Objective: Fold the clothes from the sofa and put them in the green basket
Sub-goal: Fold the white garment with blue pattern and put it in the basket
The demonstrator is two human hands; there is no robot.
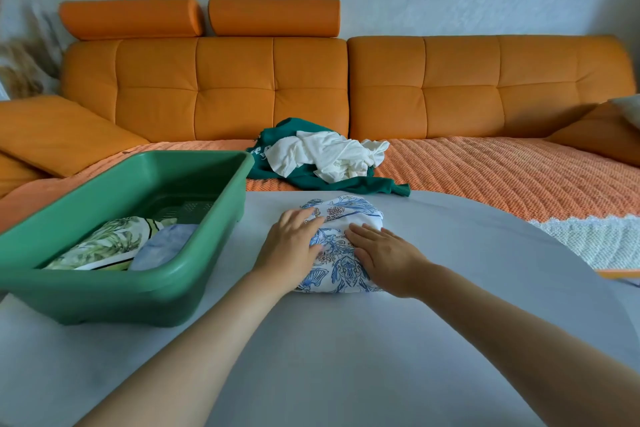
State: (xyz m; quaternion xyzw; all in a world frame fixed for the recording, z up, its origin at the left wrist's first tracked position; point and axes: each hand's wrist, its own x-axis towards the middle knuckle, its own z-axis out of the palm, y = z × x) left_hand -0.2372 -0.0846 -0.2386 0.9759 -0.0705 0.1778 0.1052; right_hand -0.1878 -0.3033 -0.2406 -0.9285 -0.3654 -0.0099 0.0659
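soft folded floral cloth [341,255], flat hands pressing

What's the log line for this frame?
step: pressing fold; left hand: on blue-floral white folded cloth; right hand: on it; green plastic basket: two folded items; orange sofa: green garment, white garment

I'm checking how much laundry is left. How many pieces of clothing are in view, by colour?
Leaf-print cloth, in the green basket: 1
Pale blue cloth, in the basket: 1
Blue-flowered cloth, on the table: 1
Dark green garment, on the sofa: 1
White garment, on the sofa: 1
Total: 5
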